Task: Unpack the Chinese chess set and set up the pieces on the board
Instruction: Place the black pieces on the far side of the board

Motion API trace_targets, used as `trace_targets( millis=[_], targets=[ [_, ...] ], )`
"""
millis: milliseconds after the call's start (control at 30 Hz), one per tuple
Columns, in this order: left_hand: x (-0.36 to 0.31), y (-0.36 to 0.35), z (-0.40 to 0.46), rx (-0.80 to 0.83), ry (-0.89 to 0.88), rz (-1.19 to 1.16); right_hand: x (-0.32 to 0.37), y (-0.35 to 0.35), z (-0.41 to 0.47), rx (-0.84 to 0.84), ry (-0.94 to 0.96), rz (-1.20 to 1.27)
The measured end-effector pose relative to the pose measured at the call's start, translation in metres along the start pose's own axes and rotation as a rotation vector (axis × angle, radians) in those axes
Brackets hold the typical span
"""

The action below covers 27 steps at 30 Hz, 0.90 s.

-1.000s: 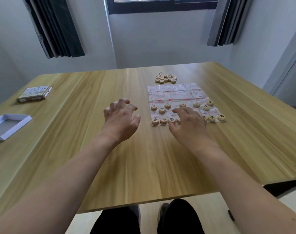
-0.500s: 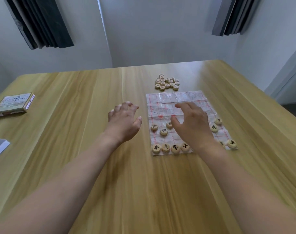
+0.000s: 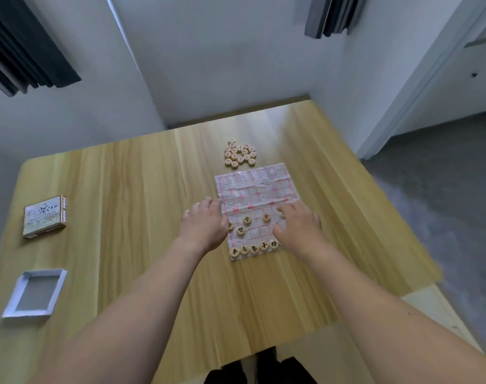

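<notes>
Left hand (image 3: 204, 224): palm down at the left edge of the paper board (image 3: 257, 189), fingers extended and relaxed, tips at the board's margin; it holds nothing. Right hand (image 3: 298, 227): palm down over the right half of the board's near part, fingers reaching forward; whether a fingertip rests on a piece beneath cannot be told, as the hand covers that area.

Between the hands, black-marked pieces (image 3: 247, 220) stand on the board in its near half, with a row of five (image 3: 254, 248) along the near edge. The board's far half carries none.

Just beyond the far edge, a cluster of unplaced pieces (image 3: 239, 155) lies on the worktop (image 3: 131, 217).

Well to the left: the printed box lid (image 3: 44, 216), face up, and nearer the person the white box tray (image 3: 34, 293), open side up.
</notes>
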State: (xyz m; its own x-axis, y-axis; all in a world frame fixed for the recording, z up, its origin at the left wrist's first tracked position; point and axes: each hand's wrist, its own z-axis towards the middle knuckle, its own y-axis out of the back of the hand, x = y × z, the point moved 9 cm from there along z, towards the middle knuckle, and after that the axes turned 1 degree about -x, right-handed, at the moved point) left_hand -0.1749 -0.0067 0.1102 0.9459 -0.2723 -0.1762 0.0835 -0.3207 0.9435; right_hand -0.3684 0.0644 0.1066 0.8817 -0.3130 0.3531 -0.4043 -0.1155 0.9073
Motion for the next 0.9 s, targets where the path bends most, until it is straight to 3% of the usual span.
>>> trace_targets(
  millis=[233, 433, 600, 900],
  targets=[
    [-0.025, -0.064, -0.024, 0.158, 0.019, 0.093, -0.055, -0.026, -0.027, 0.128, -0.109, 0.022],
    [-0.095, -0.069, -0.007, 0.129, 0.010, 0.049, -0.129, -0.015, -0.011, 0.172, -0.114, 0.020],
    [-0.158, -0.074, 0.002, 0.130, 0.115, 0.022, -0.202, 0.005, 0.012, 0.261, -0.084, -0.049],
    [-0.245, -0.095, 0.021, 0.179, 0.052, 0.007, -0.243, 0.024, 0.024, 0.368, -0.033, -0.085]
  ],
)
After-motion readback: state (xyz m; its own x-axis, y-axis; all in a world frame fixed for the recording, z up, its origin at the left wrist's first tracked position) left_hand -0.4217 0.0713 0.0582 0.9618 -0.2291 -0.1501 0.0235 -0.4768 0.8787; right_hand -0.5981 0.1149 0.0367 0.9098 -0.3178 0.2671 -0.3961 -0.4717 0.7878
